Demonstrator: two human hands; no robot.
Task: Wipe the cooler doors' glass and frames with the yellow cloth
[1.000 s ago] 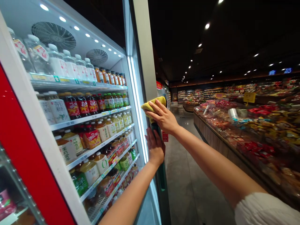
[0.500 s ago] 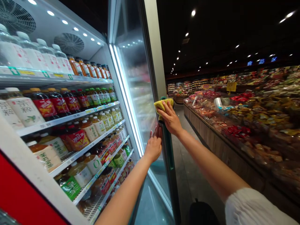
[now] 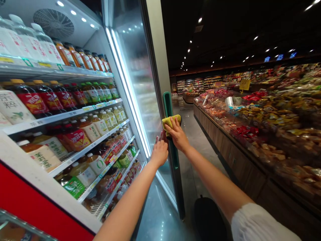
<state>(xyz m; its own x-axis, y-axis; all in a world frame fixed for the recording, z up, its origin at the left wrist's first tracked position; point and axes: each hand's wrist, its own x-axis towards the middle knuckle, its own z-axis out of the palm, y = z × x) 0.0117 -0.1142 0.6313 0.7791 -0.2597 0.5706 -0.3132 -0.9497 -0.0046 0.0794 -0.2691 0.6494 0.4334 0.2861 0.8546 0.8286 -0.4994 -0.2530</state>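
Observation:
A glass fridge door (image 3: 135, 77) stands swung outward, with a green handle (image 3: 168, 103) along its dark-edged frame. My right hand (image 3: 178, 134) presses a folded yellow cloth (image 3: 171, 121) around the handle at about its middle, fingers bent over the fabric. Just to the left, my left hand (image 3: 159, 151) rests against the inner side of the door edge. Its fingers point upward and touch the glass or frame, with no object visible in them. A faint reflection of these fingers shows in the glass.
Left of the door, an open fridge holds shelves (image 3: 62, 130) of bottled drinks under a round fan grille (image 3: 53, 22). To the right runs a long wood-sided display bin (image 3: 225, 140) heaped with packaged goods. Grey floor (image 3: 187, 117) lies between; a dark rounded object (image 3: 209, 217) is below.
The cloth and my right hand have slid down the handle, uncovering its upper part. My left hand has moved slightly lower along the door edge. The view has shifted a little to the right.

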